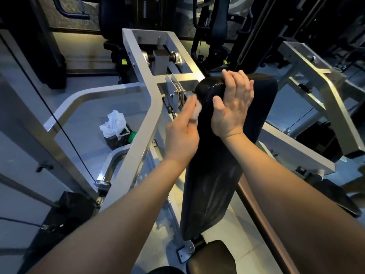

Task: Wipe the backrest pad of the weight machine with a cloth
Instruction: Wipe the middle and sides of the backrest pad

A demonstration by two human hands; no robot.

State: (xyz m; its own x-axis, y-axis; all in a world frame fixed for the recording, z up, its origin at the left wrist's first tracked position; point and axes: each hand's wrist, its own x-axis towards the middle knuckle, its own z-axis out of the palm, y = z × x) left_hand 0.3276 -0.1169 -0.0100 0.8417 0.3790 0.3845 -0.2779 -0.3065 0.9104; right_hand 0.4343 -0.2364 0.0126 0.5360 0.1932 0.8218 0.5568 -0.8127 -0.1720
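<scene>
**Head view, near to far.** At the bottom edge we see the dark seat pad (212, 258), with 2 bare forearms reaching forward above it. The black backrest pad (211, 184) rises from just behind the seat at the centre of the frame, and its surface shows glossy streaks.

The left hand (182, 133) lies at the pad's upper left edge. Its fingers are nearly straight and press a small whitish cloth (198, 111) against that edge. Fingertips and cloth are blurred, so we cannot tell whether the thumb pinches the cloth.

The right hand (233, 107) grips the top of the pad, with 4 fingers curled over the upper rim and the thumb laid on the front face.

Left of the pad stands the machine's silver steel frame (141, 76), with a bolted bracket just beside the cloth. On the floor beyond the frame we see a white plastic bag (113, 123) resting on a dark bundle. Farther back stand other dark machines, dimly lit.
</scene>
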